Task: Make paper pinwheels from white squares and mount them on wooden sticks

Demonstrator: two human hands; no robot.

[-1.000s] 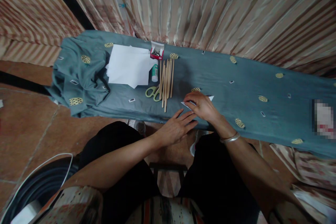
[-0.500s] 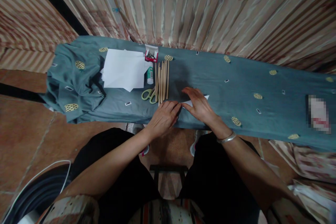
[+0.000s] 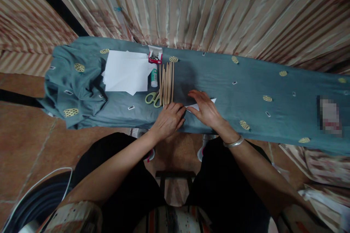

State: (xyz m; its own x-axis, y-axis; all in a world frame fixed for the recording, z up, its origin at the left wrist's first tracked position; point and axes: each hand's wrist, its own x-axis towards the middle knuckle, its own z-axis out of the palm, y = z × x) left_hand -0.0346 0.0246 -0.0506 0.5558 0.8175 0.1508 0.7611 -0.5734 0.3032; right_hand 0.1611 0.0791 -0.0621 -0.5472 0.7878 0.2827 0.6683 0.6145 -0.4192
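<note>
A small piece of folded white paper (image 3: 194,106) with a pointed end lies near the front edge of the cloth-covered table. My right hand (image 3: 205,111) rests over it, the thumb stretched away from the fingers and its tip touching the paper's left end. My left hand (image 3: 168,119) is closed at that same left end, its fingertips seeming to pinch the paper; the exact grip is hidden. Just beyond the left hand lie several thin wooden sticks (image 3: 167,82), side by side. Green-handled scissors (image 3: 150,97) lie partly beneath the sticks.
A stack of white paper (image 3: 125,71) lies to the left, beside a glue stick (image 3: 154,76) and an open red-and-white box (image 3: 155,57) of small metal pieces. Green patterned cloth (image 3: 232,91) covers the table, bunched at the left. A blurred-out object (image 3: 329,114) lies far right.
The view has shifted slightly, so everything appears a little further left. Both hands stay at the paper, with the left fingers slightly more curled.
</note>
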